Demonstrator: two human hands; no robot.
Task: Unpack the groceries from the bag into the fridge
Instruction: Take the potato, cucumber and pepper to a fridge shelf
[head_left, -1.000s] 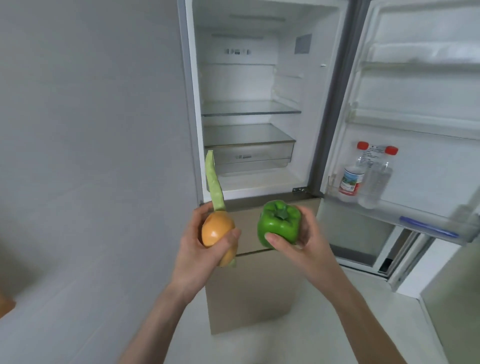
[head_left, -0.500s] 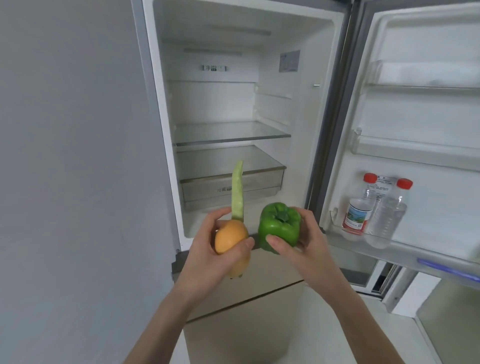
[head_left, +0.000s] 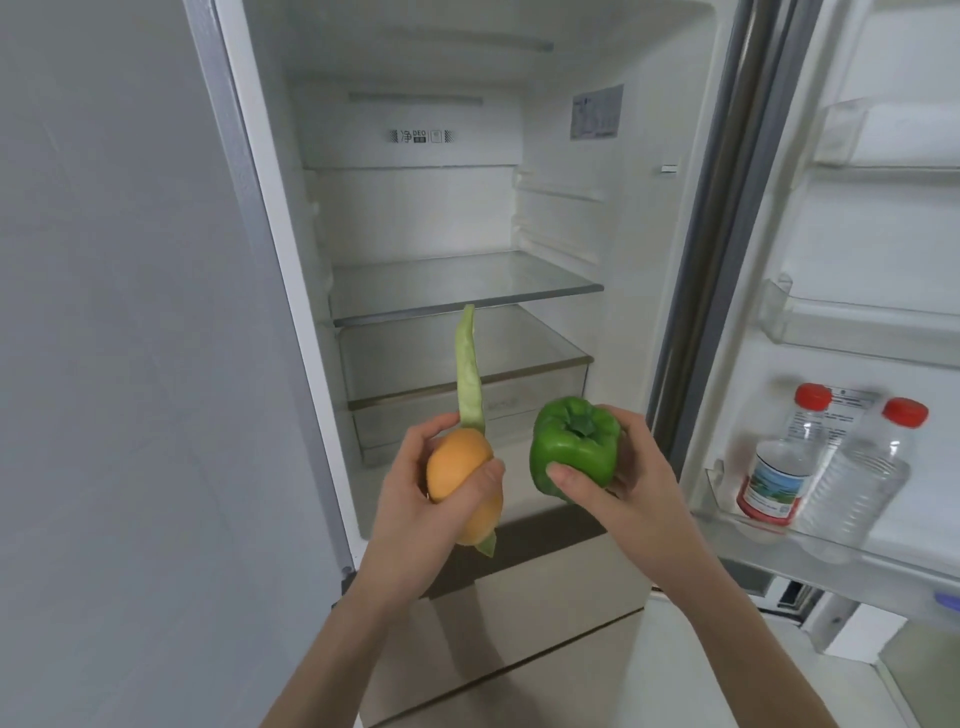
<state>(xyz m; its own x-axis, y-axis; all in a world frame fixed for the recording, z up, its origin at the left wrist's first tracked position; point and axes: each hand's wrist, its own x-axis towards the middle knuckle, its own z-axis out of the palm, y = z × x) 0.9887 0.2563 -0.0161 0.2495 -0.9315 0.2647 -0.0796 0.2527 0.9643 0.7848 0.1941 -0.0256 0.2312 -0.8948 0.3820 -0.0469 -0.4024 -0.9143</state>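
Hands | left hand (head_left: 415, 499) clasps round orange fruit (head_left: 460, 470) plus flat pale-green bean pod (head_left: 469, 374) | right hand (head_left: 623, 483) grips glossy green bell pepper (head_left: 574, 449) | both raised toward open white fridge (head_left: 467, 218), likely for shelving

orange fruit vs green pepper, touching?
Apart. The head view shows fridge interior in the gap between the orange fruit in the left hand and the green pepper in the right hand.

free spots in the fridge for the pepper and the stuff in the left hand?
Bare: the glass shelf between the side walls, and the cover of the crisper drawer below it. Crowded: the lower door bin, where two bottles stand. Left hand holds orange fruit and bean pod; right hand the pepper.
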